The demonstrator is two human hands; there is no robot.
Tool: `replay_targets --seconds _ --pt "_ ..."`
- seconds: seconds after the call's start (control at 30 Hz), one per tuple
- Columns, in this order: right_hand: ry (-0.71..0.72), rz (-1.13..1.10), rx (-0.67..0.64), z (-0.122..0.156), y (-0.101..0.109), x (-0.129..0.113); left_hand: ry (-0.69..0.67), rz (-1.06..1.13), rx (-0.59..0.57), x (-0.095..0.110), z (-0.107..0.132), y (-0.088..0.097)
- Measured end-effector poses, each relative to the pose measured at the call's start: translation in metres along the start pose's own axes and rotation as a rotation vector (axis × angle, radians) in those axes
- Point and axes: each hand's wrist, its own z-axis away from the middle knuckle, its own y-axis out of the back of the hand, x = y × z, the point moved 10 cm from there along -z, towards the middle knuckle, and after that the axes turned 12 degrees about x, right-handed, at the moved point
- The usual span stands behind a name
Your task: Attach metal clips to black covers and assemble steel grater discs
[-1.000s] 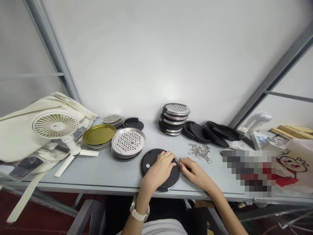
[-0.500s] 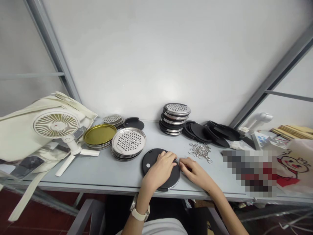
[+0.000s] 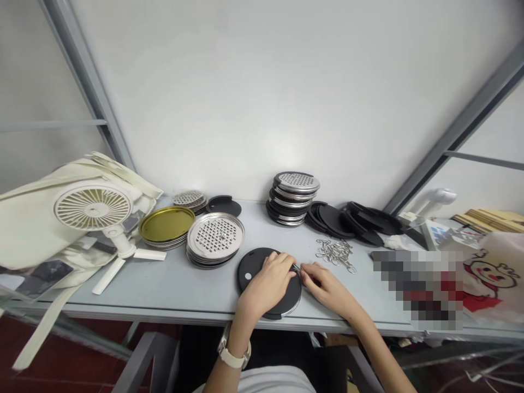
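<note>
A round black plastic grater holder (image 3: 256, 262) with a white dot lies flat near the table's front edge, and a thin silver metal rim shows at its lower right. My left hand (image 3: 272, 284) lies over it, fingers together and bent at its right edge. Pinched at that same edge, my right hand (image 3: 317, 281) touches a small shiny metal piece (image 3: 296, 268), mostly hidden by the fingers of both hands. Just beyond my right hand lies a loose heap of small wire hooks (image 3: 335, 253).
Metal grater discs (image 3: 216, 236) and gold-coloured round plates (image 3: 167, 225) are stacked on the left, beside a white fan (image 3: 94, 208). Against the wall stands a stack of graters in black holders (image 3: 292, 199). More black holders (image 3: 339, 221) lie to its right. A printed bag (image 3: 495, 273) sits far right.
</note>
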Motion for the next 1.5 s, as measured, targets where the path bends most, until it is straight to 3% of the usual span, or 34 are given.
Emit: replay_targets --seconds 1.5 --pt "-0.007 -0.066 -0.002 0.0013 -0.0002 0.0021 -0.014 0.013 0.028 -0.0008 -0.0003 -0.0009"
